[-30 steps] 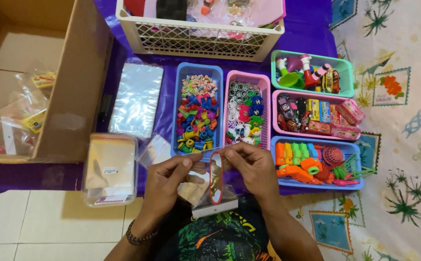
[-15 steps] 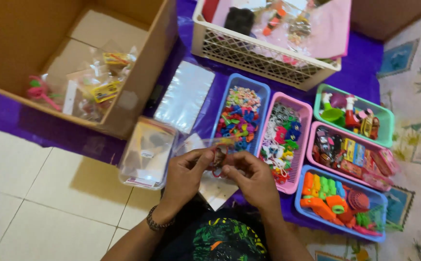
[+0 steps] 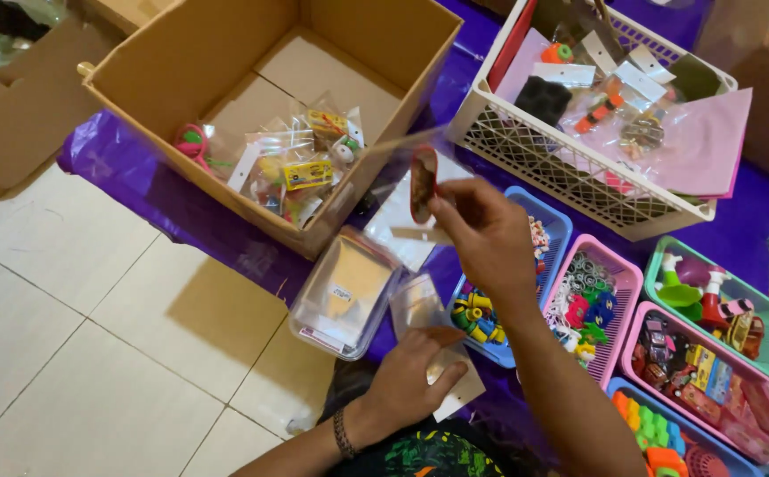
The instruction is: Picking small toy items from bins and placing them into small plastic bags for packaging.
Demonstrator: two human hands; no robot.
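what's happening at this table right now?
A person is bagging small toys. The right hand holds a filled clear packet out toward the open cardboard box, which already holds several filled packets. The left hand rests on an empty clear bag beside a stack of empty bags. Coloured trays of toys sit to the right, a white basket behind them.

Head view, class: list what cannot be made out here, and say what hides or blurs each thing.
- Clear packet held by the right hand: motion-blurred, contents unreadable.
- Card sheet under the left hand: mostly covered by its fingers.
- Blue tray of orange toys: cut off by the bottom edge.
- Blue bin: middle hidden behind the right hand.
- White basket: its small packets are too small to identify.
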